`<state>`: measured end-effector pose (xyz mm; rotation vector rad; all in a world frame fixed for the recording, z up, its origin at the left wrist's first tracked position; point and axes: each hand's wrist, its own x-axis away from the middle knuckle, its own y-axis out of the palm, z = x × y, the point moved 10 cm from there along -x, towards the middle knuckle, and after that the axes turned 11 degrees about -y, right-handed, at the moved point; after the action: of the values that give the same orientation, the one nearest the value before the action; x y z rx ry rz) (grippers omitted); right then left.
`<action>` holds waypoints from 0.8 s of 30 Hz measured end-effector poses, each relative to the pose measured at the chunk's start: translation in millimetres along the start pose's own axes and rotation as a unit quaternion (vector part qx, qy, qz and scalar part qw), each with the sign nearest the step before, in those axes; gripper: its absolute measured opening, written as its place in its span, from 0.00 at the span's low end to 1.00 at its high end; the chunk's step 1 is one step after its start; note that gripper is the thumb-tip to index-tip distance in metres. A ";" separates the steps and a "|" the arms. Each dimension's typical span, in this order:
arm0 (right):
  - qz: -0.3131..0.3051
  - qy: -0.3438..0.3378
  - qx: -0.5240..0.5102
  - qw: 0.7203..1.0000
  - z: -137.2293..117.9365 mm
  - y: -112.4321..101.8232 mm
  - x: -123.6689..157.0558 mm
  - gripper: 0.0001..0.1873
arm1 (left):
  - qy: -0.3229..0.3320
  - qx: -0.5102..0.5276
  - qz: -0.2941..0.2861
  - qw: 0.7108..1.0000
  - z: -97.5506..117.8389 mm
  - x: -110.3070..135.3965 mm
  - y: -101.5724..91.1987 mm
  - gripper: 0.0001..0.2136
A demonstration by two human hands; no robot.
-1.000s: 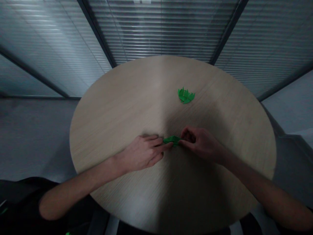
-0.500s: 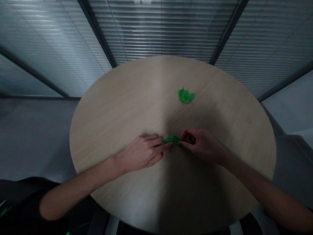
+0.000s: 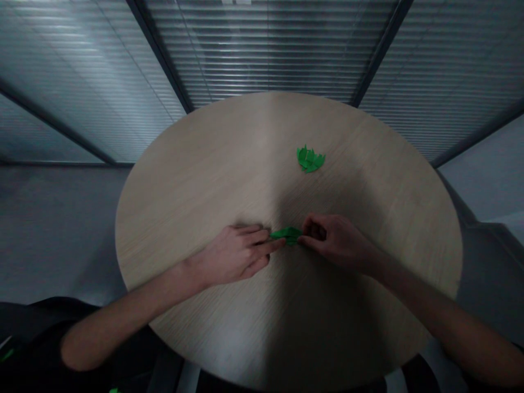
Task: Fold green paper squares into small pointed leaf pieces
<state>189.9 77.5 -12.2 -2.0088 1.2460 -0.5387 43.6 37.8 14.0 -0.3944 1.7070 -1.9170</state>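
On the table in front of me lies a small piece of folded green paper, long and narrow. My left hand is palm down to its left with the fingers stretched out, the index fingertip resting on the paper's near left part. At the other end, my right hand has its fingers curled, thumb and index fingertip closed on the paper's right tip. Its folds are too small to make out. Farther back sits a clump of green folded paper with several pointed tips, touched by neither hand.
The round wooden table carries both green things. My shadow darkens its right half. Glass panels with blinds and dark frames stand behind its far edge. Grey floor shows at the left.
My left hand has shifted slightly left, and a bit more of the green paper's left end shows. The right hand keeps its pinch almost in place.
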 end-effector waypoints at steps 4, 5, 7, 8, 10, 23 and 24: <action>-0.005 0.010 -0.003 1.000 0.2 -0.4 1.0 0.06 | 0.004 0.020 0.008 1.000 -1.9 -1.8 -1.3 0.17; -0.004 0.009 -0.003 1.000 -0.2 -0.9 1.1 0.06 | 0.005 0.031 0.010 0.999 -2.9 -2.3 -1.8 0.16; 0.000 0.007 -0.002 1.000 -0.4 -1.9 1.1 0.06 | -0.011 0.062 0.024 0.998 -8.5 -4.1 -4.3 0.15; 0.001 0.006 -0.003 1.000 -0.5 -2.1 0.9 0.07 | -0.031 0.076 0.034 0.996 -13.2 -5.4 -5.8 0.15; 0.002 0.002 -0.008 1.000 -1.0 -1.8 0.3 0.07 | -0.084 0.085 0.052 0.991 -23.2 -7.6 -8.0 0.15; 0.014 -0.042 -0.001 0.999 -10.9 -4.7 -0.7 0.14 | -0.159 0.139 0.028 0.977 -21.8 -21.5 2.5 0.12; 0.011 -0.057 0.002 0.998 -14.0 -4.4 -0.5 0.14 | -0.157 0.150 0.034 0.975 -21.6 -22.2 1.3 0.11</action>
<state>183.0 74.5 0.4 -1.9908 1.1954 -0.4101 50.0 68.0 12.3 -0.4847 1.1932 -1.9065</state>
